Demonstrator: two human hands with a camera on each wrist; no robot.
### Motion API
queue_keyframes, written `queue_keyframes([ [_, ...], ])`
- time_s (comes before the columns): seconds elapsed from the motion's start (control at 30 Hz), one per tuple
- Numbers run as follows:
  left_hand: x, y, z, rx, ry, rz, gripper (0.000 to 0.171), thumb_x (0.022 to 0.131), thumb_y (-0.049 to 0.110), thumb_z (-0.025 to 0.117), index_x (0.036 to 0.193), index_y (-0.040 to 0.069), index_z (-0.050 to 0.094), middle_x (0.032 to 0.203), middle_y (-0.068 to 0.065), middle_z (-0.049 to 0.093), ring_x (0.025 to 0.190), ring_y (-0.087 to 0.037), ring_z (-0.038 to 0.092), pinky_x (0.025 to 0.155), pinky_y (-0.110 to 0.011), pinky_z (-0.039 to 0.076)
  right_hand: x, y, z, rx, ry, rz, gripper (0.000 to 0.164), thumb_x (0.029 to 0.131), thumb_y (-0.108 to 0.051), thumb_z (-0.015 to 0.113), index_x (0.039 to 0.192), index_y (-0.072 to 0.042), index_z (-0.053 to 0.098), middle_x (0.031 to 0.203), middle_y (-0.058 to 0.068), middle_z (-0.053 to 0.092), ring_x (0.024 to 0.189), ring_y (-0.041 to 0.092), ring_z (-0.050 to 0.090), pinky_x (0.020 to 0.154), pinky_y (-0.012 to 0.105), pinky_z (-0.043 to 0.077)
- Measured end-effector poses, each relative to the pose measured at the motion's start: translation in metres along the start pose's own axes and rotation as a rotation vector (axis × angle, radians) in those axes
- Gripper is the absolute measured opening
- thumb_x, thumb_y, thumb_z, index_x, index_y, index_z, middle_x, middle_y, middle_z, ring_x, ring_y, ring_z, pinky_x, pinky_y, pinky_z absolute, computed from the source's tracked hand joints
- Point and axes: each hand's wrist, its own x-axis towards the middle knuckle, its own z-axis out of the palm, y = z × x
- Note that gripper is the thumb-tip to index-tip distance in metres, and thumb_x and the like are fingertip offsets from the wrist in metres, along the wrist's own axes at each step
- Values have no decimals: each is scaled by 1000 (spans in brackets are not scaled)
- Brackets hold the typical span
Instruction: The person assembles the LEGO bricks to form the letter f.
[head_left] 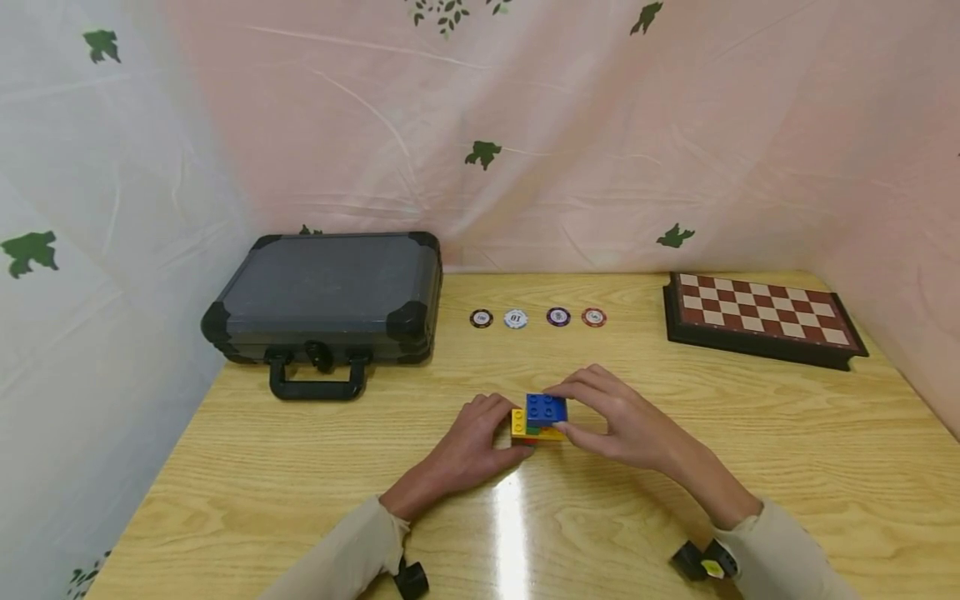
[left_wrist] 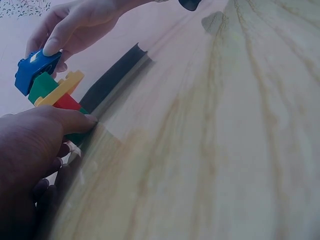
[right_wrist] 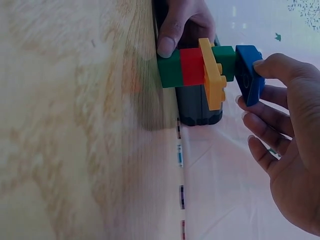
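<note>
A small tower of toy building bricks stands on the table between the two hands. From the bottom up it has a green brick (right_wrist: 169,71), a red brick (right_wrist: 192,66), a wider yellow plate (right_wrist: 210,75) that overhangs, and an upper green brick (right_wrist: 226,62). My left hand (head_left: 471,443) grips the tower low down, its thumb on the bottom green brick. Between thumb and fingers my right hand (head_left: 633,423) pinches a blue brick (right_wrist: 248,75). That brick is tilted at the upper green brick, with a wedge of space between them in the right wrist view.
A closed grey case (head_left: 337,283) with black corners and a handle stands at the back left. Several poker chips (head_left: 516,318) lie in a row behind the hands. At the back right is a red-and-white checkered board box (head_left: 761,312). A patterned cloth (head_left: 570,192) hangs behind the table.
</note>
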Motion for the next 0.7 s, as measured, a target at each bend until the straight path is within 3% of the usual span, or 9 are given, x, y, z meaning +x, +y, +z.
queue_keyframes([
  [0.43,0,0,0,-4,3,2,40,90,29,83,123,13,67,112,2,64,98,-16,52,91,-40,43,2,-4,-3,-47,-37,27,40,88,-13,82,126,-9,69,119,-1,69,106,16,63,86,44,55],
  [0.7,0,-1,0,-3,1,2,41,89,29,83,123,12,66,112,2,64,98,-16,52,91,-39,43,2,-5,-4,-19,-58,33,42,88,-10,82,127,-7,68,118,0,69,105,15,62,84,40,56],
])
